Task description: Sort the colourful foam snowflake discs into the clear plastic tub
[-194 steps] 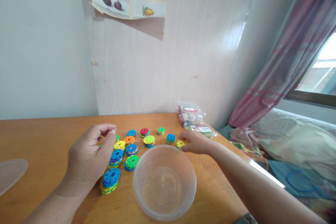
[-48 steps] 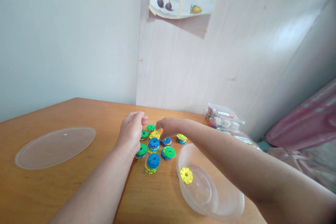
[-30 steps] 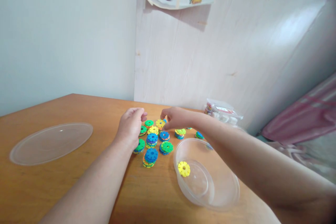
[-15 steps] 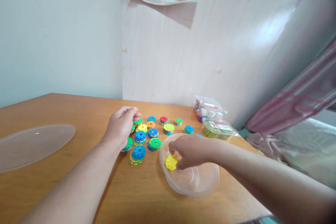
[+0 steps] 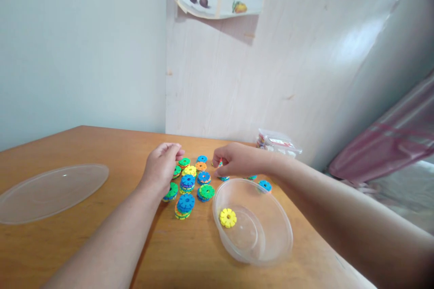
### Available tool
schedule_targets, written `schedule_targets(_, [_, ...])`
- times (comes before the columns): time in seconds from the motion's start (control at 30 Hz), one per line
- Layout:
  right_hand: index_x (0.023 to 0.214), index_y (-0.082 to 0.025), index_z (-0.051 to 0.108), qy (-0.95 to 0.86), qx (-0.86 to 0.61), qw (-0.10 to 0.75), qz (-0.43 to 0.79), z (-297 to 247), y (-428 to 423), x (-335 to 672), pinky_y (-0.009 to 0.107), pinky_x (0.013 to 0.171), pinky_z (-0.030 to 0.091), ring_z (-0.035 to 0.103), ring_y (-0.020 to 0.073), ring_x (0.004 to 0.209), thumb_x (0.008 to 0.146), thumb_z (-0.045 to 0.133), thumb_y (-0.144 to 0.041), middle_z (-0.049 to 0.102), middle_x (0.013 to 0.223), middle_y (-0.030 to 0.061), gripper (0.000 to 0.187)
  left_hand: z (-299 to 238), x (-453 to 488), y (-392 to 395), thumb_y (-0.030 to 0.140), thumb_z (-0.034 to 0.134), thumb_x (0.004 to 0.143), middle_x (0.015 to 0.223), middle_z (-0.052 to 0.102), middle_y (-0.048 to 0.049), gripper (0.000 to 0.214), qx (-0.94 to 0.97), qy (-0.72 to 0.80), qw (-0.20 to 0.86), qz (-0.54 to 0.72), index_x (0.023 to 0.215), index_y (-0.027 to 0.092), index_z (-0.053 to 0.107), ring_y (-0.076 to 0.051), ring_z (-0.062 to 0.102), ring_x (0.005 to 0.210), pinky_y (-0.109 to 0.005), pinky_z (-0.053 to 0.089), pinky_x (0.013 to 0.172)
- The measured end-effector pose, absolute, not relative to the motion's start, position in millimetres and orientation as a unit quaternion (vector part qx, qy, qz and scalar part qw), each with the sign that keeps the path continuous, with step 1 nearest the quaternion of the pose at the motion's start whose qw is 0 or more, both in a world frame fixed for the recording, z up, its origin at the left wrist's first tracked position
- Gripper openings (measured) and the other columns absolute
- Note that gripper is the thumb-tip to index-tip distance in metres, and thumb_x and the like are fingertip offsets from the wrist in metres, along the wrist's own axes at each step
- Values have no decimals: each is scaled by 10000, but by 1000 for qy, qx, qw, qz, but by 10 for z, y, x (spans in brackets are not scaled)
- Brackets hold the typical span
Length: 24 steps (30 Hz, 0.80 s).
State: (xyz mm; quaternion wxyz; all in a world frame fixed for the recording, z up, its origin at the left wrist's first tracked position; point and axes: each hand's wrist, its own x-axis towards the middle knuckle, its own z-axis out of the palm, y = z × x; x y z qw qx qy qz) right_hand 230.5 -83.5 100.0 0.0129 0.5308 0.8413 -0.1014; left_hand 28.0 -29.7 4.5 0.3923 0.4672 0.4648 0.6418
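Observation:
My left hand (image 5: 163,167) is closed with its fingers curled, just left of the stacked plastic snowflake discs; whatever it may hold is hidden. My right hand (image 5: 239,159) reaches over the back of the stacks, thumb and forefinger apart around a partly covered stack. A red disc shows between those fingers. Below that hand stands a clear plastic bowl (image 5: 276,235) with a yellow snowflake disc (image 5: 228,218) inside. Left of the bowl are a green-topped stack (image 5: 206,192), a blue-topped stack (image 5: 186,202) and several others.
On the left of the wooden table (image 5: 84,239) lies a clear oval lid (image 5: 57,192). Clear plastic boxes (image 5: 278,142) stand at the back right, partly behind my right arm. Another blue disc stack (image 5: 265,185) sits right of the bowl, close to my right forearm.
My right hand has left the bowl and moved up and back to the stacks behind it. The yellow disc is released in the bowl. My left hand keeps its pose. The view shifted slightly.

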Motion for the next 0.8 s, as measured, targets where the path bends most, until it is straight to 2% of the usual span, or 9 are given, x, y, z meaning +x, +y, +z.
schedule_targets(0.13, [1170, -202, 665, 855, 515, 38, -45, 783, -429, 2035, 253, 646, 434, 645, 187, 852, 774, 679, -335, 717, 1039, 73, 418, 66, 269, -302, 366, 647, 721, 780, 709, -52, 191, 452, 474, 388, 648, 769, 180, 654, -182, 652, 751, -280, 493, 687])
schedule_targets(0.27, [1230, -239, 660, 850, 522, 65, -17, 577, -175, 1860, 291, 758, 475, 640, 255, 1039, 735, 728, -411, 689, 1192, 93, 528, 81, 254, -293, 355, 642, 720, 764, 708, -49, 187, 440, 472, 389, 658, 780, 178, 648, -178, 654, 725, -298, 498, 724])
schedule_targets(0.4, [1281, -269, 633, 840, 536, 85, -16, 456, -40, 1768, 307, 791, 494, 637, 275, 1085, 700, 750, -462, 669, 1248, 90, 624, 72, 237, -271, 351, 645, 716, 756, 706, -50, 187, 433, 465, 394, 664, 777, 174, 644, -174, 655, 719, -301, 502, 732])
schedule_targets(0.6, [1305, -247, 618, 839, 534, 107, -15, 387, 55, 1709, 328, 776, 507, 641, 292, 1080, 692, 734, -447, 669, 1249, 102, 654, 67, 227, -256, 332, 646, 715, 751, 703, -48, 165, 427, 457, 393, 674, 762, 174, 643, -167, 644, 706, -299, 505, 724])
schedule_targets(0.8, [1207, -237, 679, 839, 532, 111, -22, 391, 51, 1714, 303, 735, 494, 661, 272, 1016, 697, 729, -443, 704, 1171, 92, 552, 62, 222, -256, 339, 645, 720, 742, 698, -46, 171, 428, 457, 394, 673, 766, 173, 642, -169, 646, 717, -296, 502, 727])
